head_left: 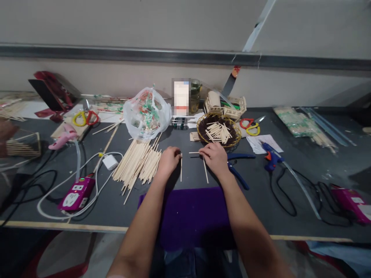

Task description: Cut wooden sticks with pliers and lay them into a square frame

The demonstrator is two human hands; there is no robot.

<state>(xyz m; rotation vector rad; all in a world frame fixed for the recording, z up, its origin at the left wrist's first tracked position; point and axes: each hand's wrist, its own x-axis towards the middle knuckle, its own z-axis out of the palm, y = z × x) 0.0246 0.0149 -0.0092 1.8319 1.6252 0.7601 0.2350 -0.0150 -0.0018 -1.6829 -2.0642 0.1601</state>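
Note:
My left hand point(169, 161) is closed, with its fingertips pinching at the upper end of a thin wooden stick point(181, 170) that runs towards me. Beside it on the table, my right hand point(215, 157) has its fingers pressed together on a short stick point(194, 153) pointing left. Another stick point(206, 173) extends from under the right fingers towards me; whether the two sticks touch is hidden. Blue-handled pliers point(238, 175) lie just right of my right hand. A large pile of wooden sticks point(136, 164) rests left of my left hand.
Behind my hands stand a plastic bag point(130, 117) of scraps and a wire basket point(238, 141) holding short sticks. Scissors point(251, 126) and a blue glue gun point(271, 156) lie right. Left are a pink glue gun point(65, 136), a magenta power box point(77, 195) and another person's hand point(7, 131).

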